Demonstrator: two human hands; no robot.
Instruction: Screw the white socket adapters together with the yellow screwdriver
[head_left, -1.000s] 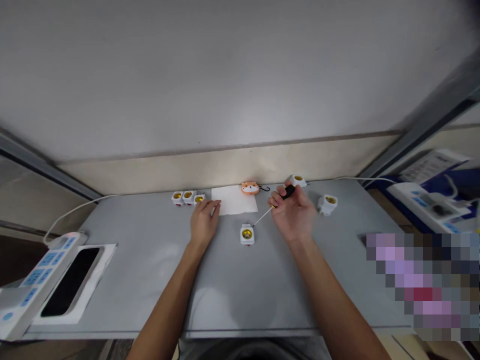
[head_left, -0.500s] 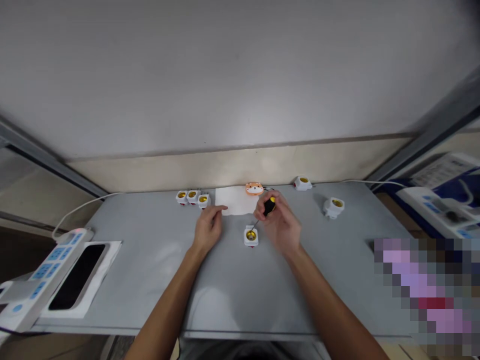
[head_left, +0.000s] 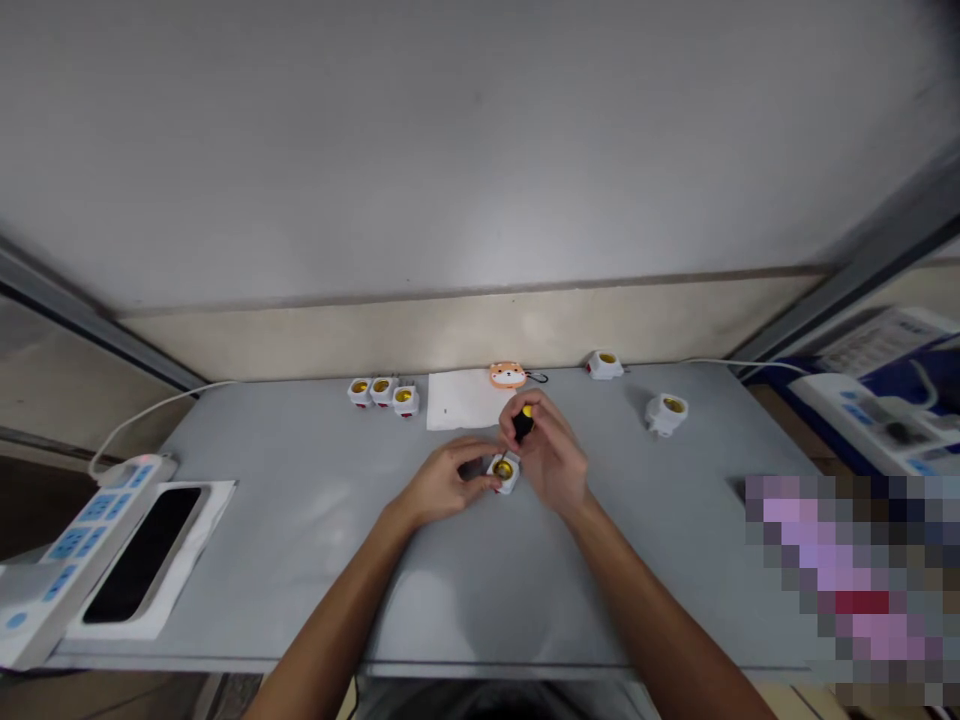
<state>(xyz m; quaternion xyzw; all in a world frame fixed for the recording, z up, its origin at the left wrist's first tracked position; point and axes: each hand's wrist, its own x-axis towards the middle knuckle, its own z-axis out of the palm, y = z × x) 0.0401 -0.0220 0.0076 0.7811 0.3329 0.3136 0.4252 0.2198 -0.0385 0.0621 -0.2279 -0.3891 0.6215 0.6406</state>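
A white lamp socket [head_left: 509, 485] with a gold threaded inside and a bit of red lies on the grey table, in front of me. My left hand [head_left: 448, 480] has its thumb and fingers round the socket's left side. In my right hand [head_left: 550, 450] is a screwdriver [head_left: 523, 424] with a black and yellow handle, held tilted over the socket. Its thin shaft goes down into the gold opening; the tip is hidden there. Just beyond my hands lies a white sheet of paper [head_left: 461, 392] with a tiny dark piece on it, too small to name.
Several more lamp sockets [head_left: 382, 391] stand at the back left, another [head_left: 604, 365] at the back right and one [head_left: 666, 413] farther right. An orange animal-faced case [head_left: 508, 375] touches the paper. A phone [head_left: 146, 555] and a power strip [head_left: 94, 540] lie left.
My left hand has moved right from near the paper and taken hold of the lamp socket. The screwdriver now stands steeper, and my right hand has shifted slightly left.
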